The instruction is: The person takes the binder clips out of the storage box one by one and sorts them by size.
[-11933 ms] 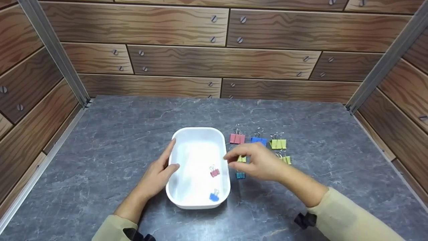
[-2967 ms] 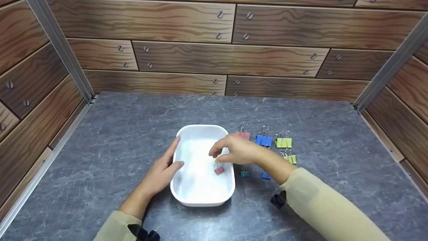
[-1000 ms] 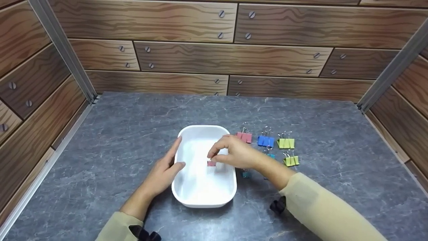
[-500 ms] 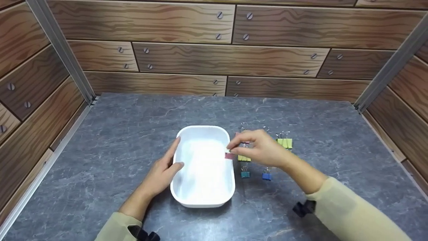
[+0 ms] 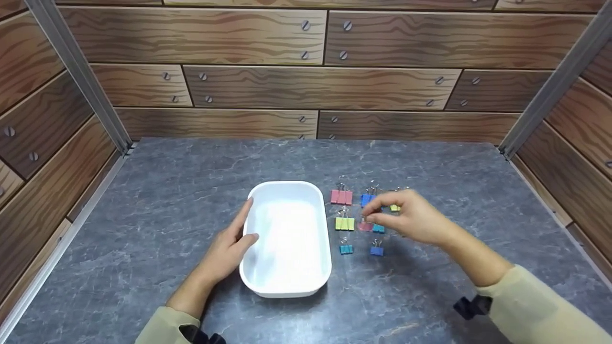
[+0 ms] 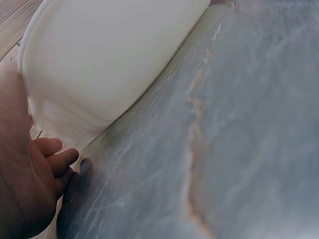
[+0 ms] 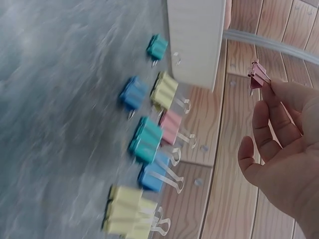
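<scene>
My right hand pinches a small pink binder clip by its wire handles between thumb and fingertips. In the head view it holds this clip above the table, overlapping a teal binder clip. My left hand grips the left side of a white plastic tub, thumb over the rim and fingers along the outer wall. Right of the tub stand a larger pink clip, a yellow clip and a small teal clip. A small blue clip lies nearest the front.
A larger blue clip and a yellow clip are partly hidden behind my right hand. The dark marbled table is enclosed by wood-patterned walls at the back and sides.
The small blue clip went from the tub to the table earlier. My right hand has since picked the small pink clip out of the tub and carried it right, over the clips.
</scene>
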`<action>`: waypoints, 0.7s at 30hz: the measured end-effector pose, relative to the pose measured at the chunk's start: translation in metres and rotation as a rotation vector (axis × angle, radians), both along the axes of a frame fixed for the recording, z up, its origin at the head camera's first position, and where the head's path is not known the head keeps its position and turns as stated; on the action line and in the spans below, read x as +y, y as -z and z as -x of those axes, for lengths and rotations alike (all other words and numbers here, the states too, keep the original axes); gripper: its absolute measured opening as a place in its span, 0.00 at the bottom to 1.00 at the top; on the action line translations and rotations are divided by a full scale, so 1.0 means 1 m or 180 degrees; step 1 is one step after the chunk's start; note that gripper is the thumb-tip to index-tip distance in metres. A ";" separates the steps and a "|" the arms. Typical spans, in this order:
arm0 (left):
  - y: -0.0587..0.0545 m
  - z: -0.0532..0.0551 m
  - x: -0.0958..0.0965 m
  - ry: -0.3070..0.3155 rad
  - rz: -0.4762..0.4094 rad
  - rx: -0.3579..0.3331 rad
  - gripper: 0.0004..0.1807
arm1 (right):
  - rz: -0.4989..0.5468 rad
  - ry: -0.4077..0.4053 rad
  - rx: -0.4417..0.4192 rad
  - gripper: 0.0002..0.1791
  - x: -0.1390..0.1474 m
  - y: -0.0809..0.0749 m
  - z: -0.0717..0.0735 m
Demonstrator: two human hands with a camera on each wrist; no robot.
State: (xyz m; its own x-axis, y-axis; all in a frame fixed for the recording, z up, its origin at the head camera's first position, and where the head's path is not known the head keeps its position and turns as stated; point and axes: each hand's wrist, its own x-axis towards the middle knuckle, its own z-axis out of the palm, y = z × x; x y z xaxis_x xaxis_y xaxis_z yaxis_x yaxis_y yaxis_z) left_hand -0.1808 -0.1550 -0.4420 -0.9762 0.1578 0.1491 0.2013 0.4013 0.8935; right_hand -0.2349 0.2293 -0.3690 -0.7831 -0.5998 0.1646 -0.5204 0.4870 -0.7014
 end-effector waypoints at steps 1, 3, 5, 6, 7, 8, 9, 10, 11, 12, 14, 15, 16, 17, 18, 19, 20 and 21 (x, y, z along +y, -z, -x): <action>0.001 0.000 0.000 0.0002 -0.0003 0.0003 0.38 | -0.0030 0.0037 -0.0002 0.05 0.005 0.001 0.000; 0.007 0.004 -0.002 0.0002 0.0006 0.0020 0.38 | -0.0086 0.0105 0.0026 0.05 0.014 0.005 -0.001; 0.017 0.008 -0.005 0.0005 0.0014 0.0051 0.38 | -0.0105 0.0143 0.0024 0.05 0.023 0.007 -0.001; 0.021 0.011 -0.006 0.0005 0.0022 0.0059 0.38 | -0.0109 0.0156 0.0016 0.05 0.027 0.008 -0.002; 0.026 0.013 -0.007 0.0004 0.0032 0.0070 0.38 | -0.0107 0.0178 0.0003 0.05 0.031 0.009 -0.002; 0.029 0.014 -0.008 0.0008 0.0050 0.0077 0.38 | -0.0117 0.0202 -0.0010 0.05 0.036 0.010 -0.003; 0.031 0.015 -0.009 0.0011 0.0063 0.0083 0.38 | -0.0123 0.0228 -0.0042 0.05 0.040 0.011 -0.004; 0.032 0.016 -0.009 0.0014 0.0068 0.0087 0.38 | -0.0126 0.0256 -0.0075 0.06 0.044 0.012 -0.005; 0.033 0.016 -0.010 0.0019 0.0069 0.0083 0.38 | -0.0130 0.0277 -0.0085 0.06 0.048 0.014 -0.005; 0.033 0.016 -0.010 0.0025 0.0075 0.0081 0.38 | -0.0140 0.0305 -0.0088 0.05 0.052 0.015 -0.006; 0.033 0.016 -0.011 0.0026 0.0079 0.0072 0.37 | -0.0160 0.0343 -0.0097 0.05 0.060 0.019 -0.007; 0.033 0.015 -0.011 0.0027 0.0078 0.0069 0.37 | -0.0152 0.0337 -0.0110 0.05 0.063 0.021 -0.008; 0.032 0.015 -0.011 0.0030 0.0071 0.0066 0.37 | -0.0138 0.0327 -0.0126 0.06 0.067 0.022 -0.008; 0.032 0.015 -0.011 0.0035 0.0067 0.0061 0.37 | -0.0131 0.0323 -0.0121 0.06 0.070 0.024 -0.009; 0.031 0.015 -0.011 0.0035 0.0066 0.0059 0.37 | -0.0118 0.0312 -0.0138 0.06 0.073 0.026 -0.009; 0.031 0.015 -0.010 0.0039 0.0059 0.0056 0.37 | -0.0105 0.0301 -0.0148 0.07 0.076 0.028 -0.009; 0.030 0.015 -0.010 0.0042 0.0053 0.0054 0.37 | -0.0095 0.0295 -0.0155 0.07 0.078 0.030 -0.010; 0.030 0.015 -0.009 0.0043 0.0050 0.0051 0.37 | -0.0088 0.0298 -0.0158 0.07 0.081 0.031 -0.010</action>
